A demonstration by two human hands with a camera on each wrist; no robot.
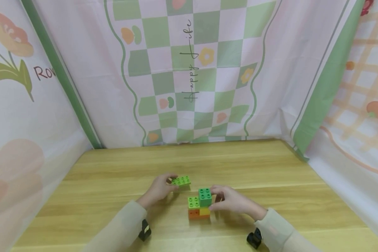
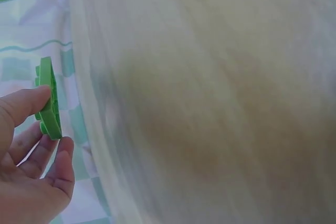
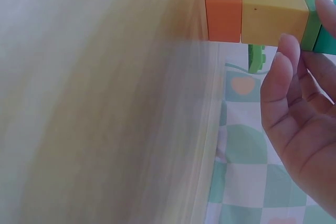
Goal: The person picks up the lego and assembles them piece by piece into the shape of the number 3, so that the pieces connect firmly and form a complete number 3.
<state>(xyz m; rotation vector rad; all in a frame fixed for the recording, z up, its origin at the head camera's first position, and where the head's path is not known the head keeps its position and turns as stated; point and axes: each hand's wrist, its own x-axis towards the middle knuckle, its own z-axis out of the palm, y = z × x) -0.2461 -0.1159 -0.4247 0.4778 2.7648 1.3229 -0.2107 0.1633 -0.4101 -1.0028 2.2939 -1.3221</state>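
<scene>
My left hand [image 1: 160,188] pinches a thin lime-green toy building brick [image 1: 181,181] between thumb and fingers. In the left wrist view this flat brick [image 2: 46,69] is held off the table, edge-on to the camera. A small stack stands to its front right: orange bricks [image 1: 194,213] low down, a yellow brick [image 1: 204,211] beside them, a lime-green flat brick [image 1: 193,202] above, and a dark green brick [image 1: 205,197] on top at the right. My right hand [image 1: 233,201] holds the dark green brick from the right, thumb in front and fingers behind.
The stack stands on a wooden table [image 1: 113,168]. Patterned cloth [image 1: 204,73] hangs behind the table and at both sides. Black wrist devices [image 1: 145,231] sit beneath both sleeves.
</scene>
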